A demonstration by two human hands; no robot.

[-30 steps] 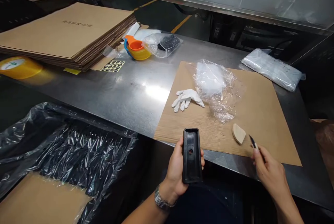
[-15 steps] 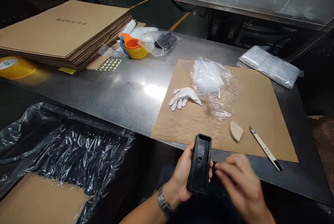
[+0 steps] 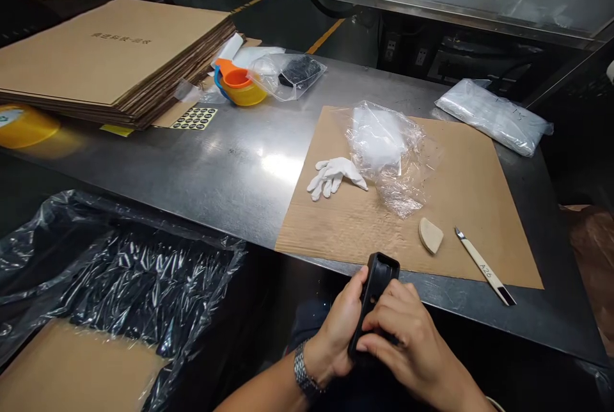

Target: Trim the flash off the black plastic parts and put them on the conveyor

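We see a metal table (image 3: 230, 172) crossing the frame. Glossy black plastic sheeting (image 3: 158, 271) fills the lower left, and a stack of flat cardboard (image 3: 115, 54) covers the upper left. Right of centre, a cardboard sheet (image 3: 472, 166) lies on the table, bearing crumpled clear plastic (image 3: 403, 185); a wrapped packet (image 3: 494, 116) lies at the upper right. At the lower centre, our left hand (image 3: 341, 322) grips a black trough-shaped part (image 3: 385, 268) along its side, tilted, near the table's front edge. Our right hand (image 3: 407, 338), fingers bent, lies over the part and hides much of its lower half; we cannot tell whether those fingers pinch anything. Above our hands lies a white glove (image 3: 336, 176); to their right, a pale-handled knife (image 3: 485, 269) and, just beside its blade, a small beige pad (image 3: 430, 236).
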